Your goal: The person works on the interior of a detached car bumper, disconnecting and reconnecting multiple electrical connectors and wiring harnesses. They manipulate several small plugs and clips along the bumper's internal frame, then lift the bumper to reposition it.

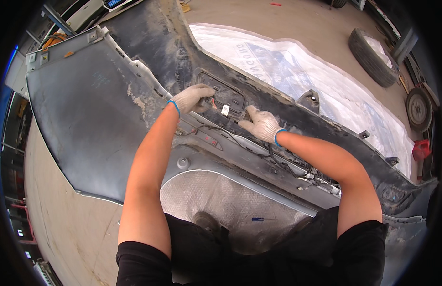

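Note:
A large dark car bumper (283, 107) lies with its dirty inner side up in front of me. Both my hands wear white knit gloves with blue cuffs. Along the bumper, beside a recessed rectangular panel (225, 90), runs a wiring harness (236, 117) with orange wires and a white tag. My left hand (193, 98) is closed around its end by the orange wires; the fingertips are partly hidden. The right hand (262, 125) pinches the dark corrugated part between thumb and fingers. More black cable (240, 143) trails along the bumper toward my right forearm.
A grey body panel (92, 114) spreads to the left. Beneath me is bubble wrap (206, 193) with a blue-handled screwdriver (264, 219) on it. White sheeting (297, 62) covers floor beyond the bumper. A tire (371, 57), a wheel (419, 109) and a red object (421, 149) stand at right.

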A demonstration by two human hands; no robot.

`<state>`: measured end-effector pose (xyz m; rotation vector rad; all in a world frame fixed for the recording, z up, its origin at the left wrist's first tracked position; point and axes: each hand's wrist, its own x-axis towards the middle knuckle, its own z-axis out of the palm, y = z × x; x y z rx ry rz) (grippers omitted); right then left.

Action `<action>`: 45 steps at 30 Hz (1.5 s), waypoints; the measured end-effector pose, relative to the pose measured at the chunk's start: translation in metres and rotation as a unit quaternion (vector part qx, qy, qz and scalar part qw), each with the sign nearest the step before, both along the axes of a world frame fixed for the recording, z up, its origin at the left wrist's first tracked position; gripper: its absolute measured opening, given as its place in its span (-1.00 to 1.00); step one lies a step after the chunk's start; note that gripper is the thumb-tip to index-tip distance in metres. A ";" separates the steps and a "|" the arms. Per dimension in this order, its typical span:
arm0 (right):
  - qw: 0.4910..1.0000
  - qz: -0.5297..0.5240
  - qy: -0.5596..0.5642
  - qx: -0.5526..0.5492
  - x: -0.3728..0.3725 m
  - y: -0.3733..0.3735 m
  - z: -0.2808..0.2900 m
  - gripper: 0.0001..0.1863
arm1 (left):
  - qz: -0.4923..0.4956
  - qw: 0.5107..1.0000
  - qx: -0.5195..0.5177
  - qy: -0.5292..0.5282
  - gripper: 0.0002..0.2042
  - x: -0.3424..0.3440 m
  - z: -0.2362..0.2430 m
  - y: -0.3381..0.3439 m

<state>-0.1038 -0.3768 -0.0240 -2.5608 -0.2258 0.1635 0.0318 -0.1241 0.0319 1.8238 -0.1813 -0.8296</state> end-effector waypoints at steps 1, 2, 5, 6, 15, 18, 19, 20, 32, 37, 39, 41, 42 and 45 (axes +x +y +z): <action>1.000 0.007 0.009 -0.014 0.001 -0.001 -0.003 -0.39 | -0.010 0.999 0.034 -0.007 -0.55 -0.004 0.004 0.000; 0.999 0.008 0.019 -0.032 0.003 -0.002 -0.006 -0.38 | -0.024 0.998 0.052 -0.013 -0.53 -0.002 0.000 0.002; 0.995 0.002 -0.043 -0.093 0.002 -0.012 -0.010 -0.34 | -0.024 0.995 0.097 -0.026 -0.51 0.005 -0.017 0.010; 0.994 -0.007 -0.035 -0.105 0.005 -0.018 -0.010 -0.36 | -0.017 0.993 0.110 -0.029 -0.51 0.008 -0.023 0.012; 0.977 0.042 0.136 -0.157 -0.010 -0.092 -0.032 -0.56 | -0.012 0.916 0.306 -0.260 -0.66 0.042 -0.076 0.058; 0.952 0.109 0.216 -0.189 -0.028 -0.107 -0.056 -0.55 | 0.018 0.906 0.330 -0.266 -0.65 0.044 -0.078 0.053; 0.944 0.124 0.239 -0.191 -0.035 -0.109 -0.062 -0.55 | 0.024 0.909 0.326 -0.258 -0.63 0.044 -0.073 0.047; 0.936 0.137 0.263 -0.192 -0.042 -0.112 -0.066 -0.55 | 0.030 0.913 0.322 -0.249 -0.62 0.043 -0.069 0.040; 0.949 0.132 0.258 -0.125 -0.065 -0.106 -0.083 -0.51 | 0.091 0.913 0.296 -0.265 -0.61 0.043 -0.071 0.010; 0.938 0.082 0.323 -0.099 -0.065 -0.131 -0.063 -0.46 | 0.093 0.900 0.326 -0.276 -0.60 0.061 -0.100 0.033; 0.932 0.121 0.322 -0.112 -0.081 -0.128 -0.046 -0.41 | 0.094 0.894 0.345 -0.271 -0.58 0.064 -0.104 0.036; 0.932 0.134 0.311 -0.127 -0.107 -0.125 -0.046 -0.36 | 0.083 0.894 0.339 -0.281 -0.59 0.063 -0.104 0.021; 0.934 0.135 0.301 -0.138 -0.112 -0.126 -0.056 -0.37 | 0.078 0.894 0.338 -0.285 -0.59 0.061 -0.104 0.016; 0.941 0.131 0.275 -0.148 -0.119 -0.127 -0.075 -0.42 | 0.032 0.885 0.344 -0.313 -0.60 0.062 -0.108 0.011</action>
